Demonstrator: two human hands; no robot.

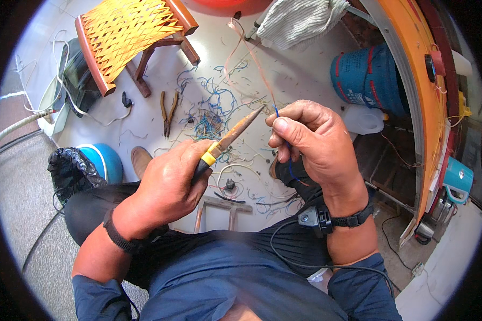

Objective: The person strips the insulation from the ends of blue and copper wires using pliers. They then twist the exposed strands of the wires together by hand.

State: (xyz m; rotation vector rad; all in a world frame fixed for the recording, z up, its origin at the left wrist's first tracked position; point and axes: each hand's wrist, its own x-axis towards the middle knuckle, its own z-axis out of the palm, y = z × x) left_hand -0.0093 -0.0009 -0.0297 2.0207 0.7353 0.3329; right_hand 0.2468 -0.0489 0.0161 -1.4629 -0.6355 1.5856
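My left hand [170, 182] grips a knife [237, 130] by its black and yellow handle. The rusty blade slants up and right, its tip just short of my right fingers. Between thumb and forefinger, my right hand [323, 142] pinches a thin wire with blue insulation [291, 167]. Above the pinch the insulation ends, and bare copper strands [261, 71] run up and away over the floor in a loop. Below, the wire's blue tail hangs by my wrist with a bare copper end. The blade and the wire look apart.
Blue and pale insulation scraps [209, 124] litter the white floor, with pliers [168, 114] and a black plug [229, 184] among them. A woven-seat stool [130, 34] stands at upper left. A blue bucket [104, 162] is at left, another blue container [365, 78] at right beside an orange-edged panel [419, 80].
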